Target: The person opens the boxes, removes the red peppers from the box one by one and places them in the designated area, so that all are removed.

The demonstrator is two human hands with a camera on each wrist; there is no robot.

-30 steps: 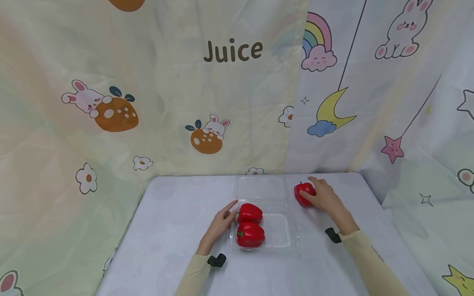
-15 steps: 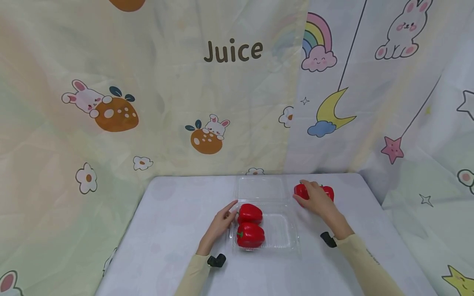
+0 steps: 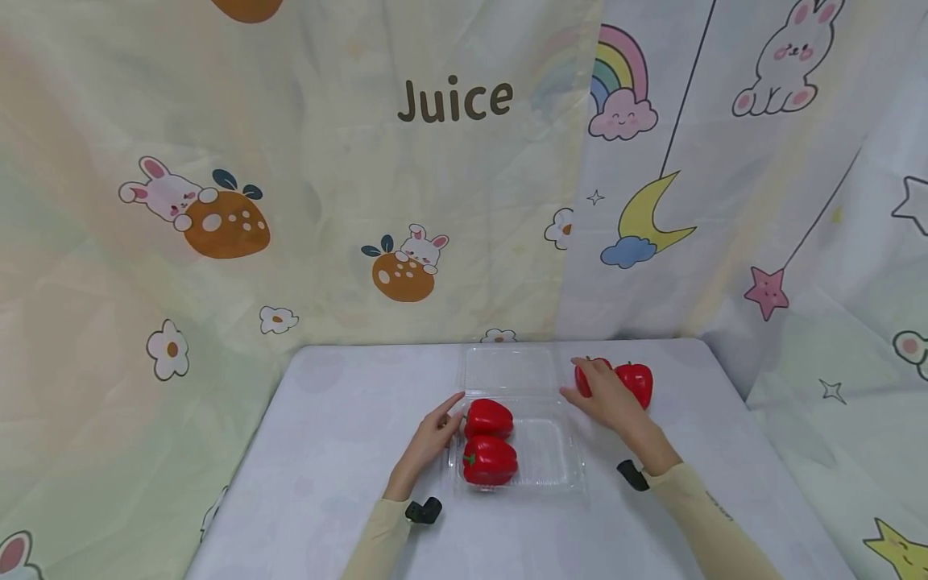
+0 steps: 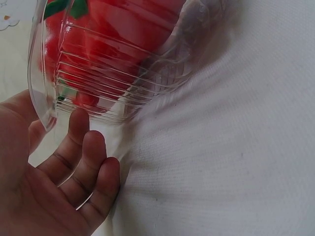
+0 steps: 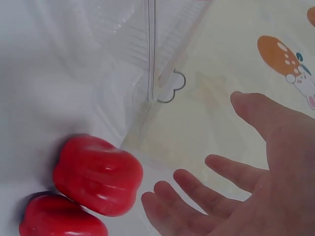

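In the head view, a hinged clear plastic container (image 3: 548, 451) lies open on the table, its lid (image 3: 511, 366) folded back. Two red bell peppers sit in its left half, a rear one (image 3: 489, 419) and a front one (image 3: 490, 460). My left hand (image 3: 428, 439) holds the container's left rim, thumb above and fingers below; the left wrist view shows fingertips (image 4: 78, 118) against the ribbed wall. Two more bell peppers, a left one (image 5: 97, 174) and a right one (image 3: 635, 385), stand right of the lid. My right hand (image 3: 607, 399) is beside the left one, fingers spread, holding nothing.
A white cloth covers the table (image 3: 348, 467). Behind it hangs a printed curtain (image 3: 326, 201) with cartoon rabbits. Each wrist wears a small black camera, one on the left (image 3: 424, 510) and one on the right (image 3: 633, 475).
My right hand has moved left across the two peppers beside the lid, uncovering the right one. My left hand and the container have stayed in place.
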